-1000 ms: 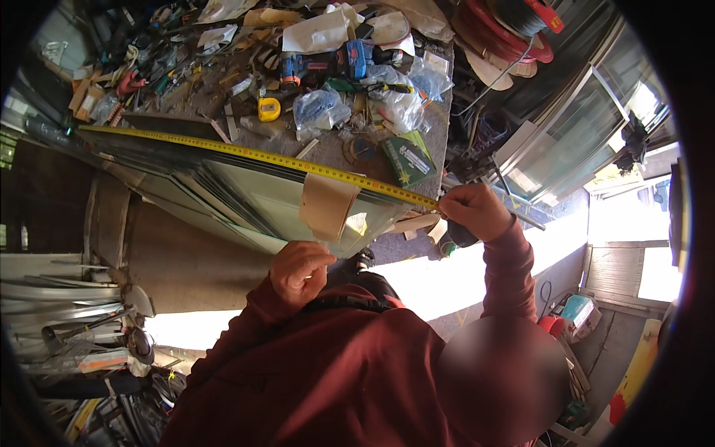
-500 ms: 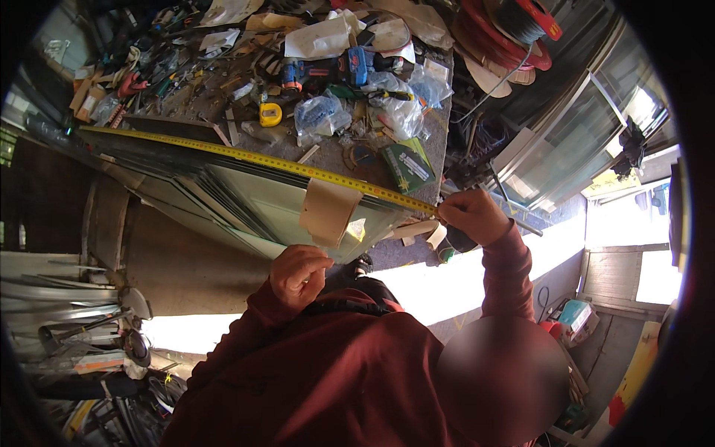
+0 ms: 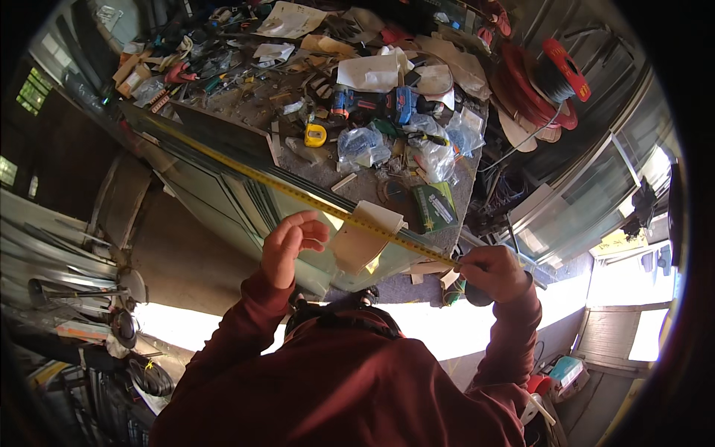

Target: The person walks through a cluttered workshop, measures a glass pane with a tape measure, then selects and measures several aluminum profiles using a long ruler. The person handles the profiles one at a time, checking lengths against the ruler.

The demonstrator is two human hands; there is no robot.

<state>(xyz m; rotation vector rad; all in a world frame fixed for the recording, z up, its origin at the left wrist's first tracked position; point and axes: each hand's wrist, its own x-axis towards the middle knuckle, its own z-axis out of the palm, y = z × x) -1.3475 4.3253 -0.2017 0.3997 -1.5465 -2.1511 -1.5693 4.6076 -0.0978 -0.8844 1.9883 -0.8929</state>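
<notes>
A yellow tape measure blade (image 3: 298,195) runs slantwise along the top edges of a stack of leaning glass panes (image 3: 212,195), from the far left down to my right hand (image 3: 495,273). That hand is closed on the blade's near right end. My left hand (image 3: 289,247) hovers in front of the panes, below the blade. Its fingers are bent but apart, and nothing shows in them. A piece of brown cardboard (image 3: 356,246) hangs over the panes' edge between my hands, with the blade passing across it.
Behind the panes, a cluttered workbench (image 3: 298,165) bears a blue cordless drill (image 3: 404,104), a yellow tape measure case (image 3: 315,135), plastic bags (image 3: 363,147) and a green box (image 3: 436,205). Red cable reels (image 3: 562,71) stand at the right. Metal profiles (image 3: 63,268) lie at the left.
My left hand has risen toward the blade, its fingers opening out. My right hand keeps hold of the blade's end. The whole view has shifted, so the bench sits lower and further right.
</notes>
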